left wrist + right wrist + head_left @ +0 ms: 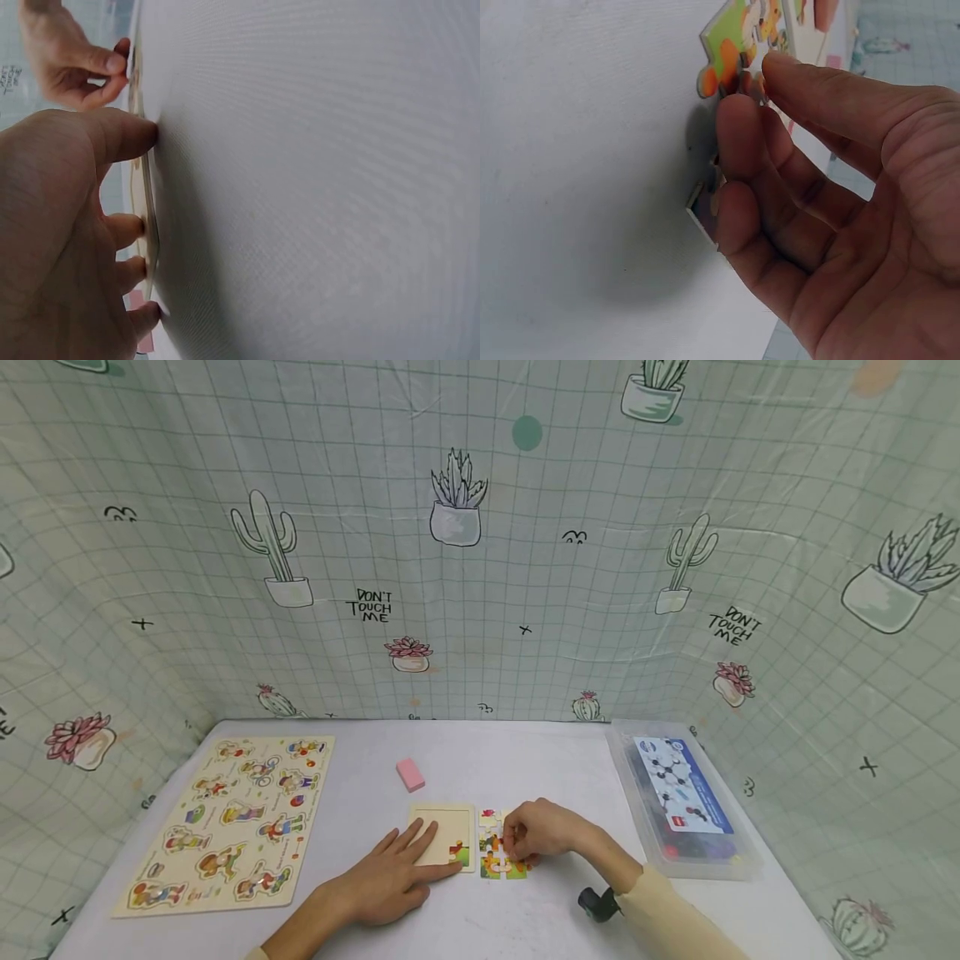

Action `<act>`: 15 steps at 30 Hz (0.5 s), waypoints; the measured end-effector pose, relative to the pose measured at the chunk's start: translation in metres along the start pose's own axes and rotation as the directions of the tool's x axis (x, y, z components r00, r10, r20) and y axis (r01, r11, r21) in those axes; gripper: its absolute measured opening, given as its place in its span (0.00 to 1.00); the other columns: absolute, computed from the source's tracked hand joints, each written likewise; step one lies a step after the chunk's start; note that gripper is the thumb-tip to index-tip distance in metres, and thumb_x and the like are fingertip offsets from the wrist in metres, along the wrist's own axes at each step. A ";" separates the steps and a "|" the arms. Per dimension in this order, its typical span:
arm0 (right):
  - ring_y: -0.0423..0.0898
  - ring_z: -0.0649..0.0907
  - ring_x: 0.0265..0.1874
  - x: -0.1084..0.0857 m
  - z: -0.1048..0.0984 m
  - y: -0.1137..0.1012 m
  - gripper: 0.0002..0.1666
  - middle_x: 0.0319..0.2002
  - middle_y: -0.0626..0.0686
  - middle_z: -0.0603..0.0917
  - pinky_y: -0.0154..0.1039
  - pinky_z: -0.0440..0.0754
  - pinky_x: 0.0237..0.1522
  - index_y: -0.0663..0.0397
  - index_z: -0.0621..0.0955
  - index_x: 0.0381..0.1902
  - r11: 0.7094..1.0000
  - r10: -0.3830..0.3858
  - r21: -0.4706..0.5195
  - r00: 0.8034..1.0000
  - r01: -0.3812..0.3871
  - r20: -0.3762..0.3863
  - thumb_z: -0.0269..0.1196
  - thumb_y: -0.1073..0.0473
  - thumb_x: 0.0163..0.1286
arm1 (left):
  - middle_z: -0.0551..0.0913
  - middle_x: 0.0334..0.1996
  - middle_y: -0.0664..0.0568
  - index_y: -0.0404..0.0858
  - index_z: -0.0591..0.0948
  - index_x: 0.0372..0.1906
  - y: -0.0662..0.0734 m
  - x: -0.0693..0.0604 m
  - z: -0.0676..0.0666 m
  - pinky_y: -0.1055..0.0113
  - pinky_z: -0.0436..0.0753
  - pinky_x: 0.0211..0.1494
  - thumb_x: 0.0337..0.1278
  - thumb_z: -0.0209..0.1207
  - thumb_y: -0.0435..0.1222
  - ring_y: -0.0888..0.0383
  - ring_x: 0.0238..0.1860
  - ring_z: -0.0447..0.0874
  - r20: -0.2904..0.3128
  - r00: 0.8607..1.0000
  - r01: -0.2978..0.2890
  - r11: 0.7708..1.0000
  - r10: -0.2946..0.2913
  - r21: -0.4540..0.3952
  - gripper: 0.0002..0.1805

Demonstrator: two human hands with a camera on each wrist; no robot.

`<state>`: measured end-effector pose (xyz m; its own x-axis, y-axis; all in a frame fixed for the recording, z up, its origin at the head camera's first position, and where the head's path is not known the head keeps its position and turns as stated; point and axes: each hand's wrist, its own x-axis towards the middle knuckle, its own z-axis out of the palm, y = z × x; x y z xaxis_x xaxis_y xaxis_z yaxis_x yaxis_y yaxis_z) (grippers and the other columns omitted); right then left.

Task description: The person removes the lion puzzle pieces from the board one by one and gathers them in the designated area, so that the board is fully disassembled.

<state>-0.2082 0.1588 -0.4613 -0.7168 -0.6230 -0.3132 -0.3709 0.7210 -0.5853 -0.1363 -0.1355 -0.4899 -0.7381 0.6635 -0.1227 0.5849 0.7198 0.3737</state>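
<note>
My left hand (393, 877) lies with spread fingers over a square wooden puzzle board (442, 812), fingertips on its left side and thumb at its lower edge. One green and orange piece (463, 857) sits in the board's lower right corner. Just right of the board, several jigsaw pieces (491, 867) lie grouped on the table. Over that group, my right hand (542, 828) has its thumb and fingers brought together, pinching a puzzle piece (751, 85) mostly hidden by the fingertips. In the right wrist view, a green and orange piece (724, 56) lies beside the thumb.
A large wooden puzzle board with figures (243, 810) lies at the left. A pink eraser-like block (410, 774) sits beyond the small board. To the right stands a clear plastic case (682, 802) with a blue label. A black object (597, 904) is by the right wrist.
</note>
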 end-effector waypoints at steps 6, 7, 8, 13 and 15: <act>0.39 0.77 0.18 0.005 -0.003 -0.005 0.04 0.21 0.44 0.81 0.32 0.71 0.23 0.47 0.84 0.31 0.999 0.004 -0.032 1.000 -0.005 -0.030 0.68 0.63 0.66 | 0.51 0.79 0.37 0.68 0.69 0.73 0.001 0.000 -0.002 0.35 0.55 0.74 0.74 0.49 0.41 0.38 0.79 0.45 0.000 1.000 -0.016 1.000 0.016 0.005 0.28; 0.39 0.77 0.18 0.006 -0.003 -0.006 0.05 0.21 0.44 0.81 0.32 0.71 0.22 0.47 0.84 0.31 0.999 0.004 -0.033 0.999 -0.005 -0.035 0.67 0.62 0.66 | 0.51 0.79 0.36 0.68 0.68 0.73 0.002 0.000 -0.002 0.35 0.55 0.74 0.73 0.49 0.41 0.37 0.79 0.45 0.002 1.000 -0.017 1.000 0.017 0.006 0.28; 0.39 0.76 0.18 0.008 -0.002 -0.007 0.05 0.21 0.44 0.81 0.32 0.71 0.21 0.46 0.84 0.32 0.999 0.006 -0.031 0.999 -0.008 -0.038 0.67 0.62 0.67 | 0.52 0.79 0.36 0.68 0.68 0.73 0.002 0.000 -0.002 0.35 0.55 0.73 0.73 0.49 0.41 0.37 0.79 0.45 0.005 1.000 -0.019 1.000 0.019 0.008 0.28; 0.38 0.77 0.17 0.017 0.002 -0.018 0.04 0.23 0.42 0.81 0.32 0.72 0.20 0.44 0.86 0.34 0.999 -0.017 -0.031 0.998 0.016 -0.054 0.67 0.61 0.67 | 0.50 0.79 0.35 0.72 0.68 0.72 0.002 0.001 -0.003 0.33 0.54 0.73 0.73 0.51 0.41 0.35 0.79 0.43 0.030 0.999 -0.019 1.000 0.019 -0.010 0.29; 0.37 0.76 0.17 0.021 0.005 -0.023 0.03 0.24 0.41 0.80 0.32 0.73 0.21 0.44 0.87 0.38 0.998 -0.037 -0.048 0.998 0.034 -0.055 0.67 0.59 0.67 | 0.50 0.79 0.35 0.73 0.68 0.72 0.002 0.001 -0.003 0.33 0.53 0.73 0.73 0.51 0.41 0.35 0.79 0.42 0.037 0.999 -0.018 1.000 0.018 -0.015 0.29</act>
<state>-0.2119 0.1277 -0.4584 -0.7341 -0.6314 -0.2498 -0.4231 0.7132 -0.5589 -0.1365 -0.1337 -0.4864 -0.7143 0.6836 -0.1500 0.5930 0.7049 0.3892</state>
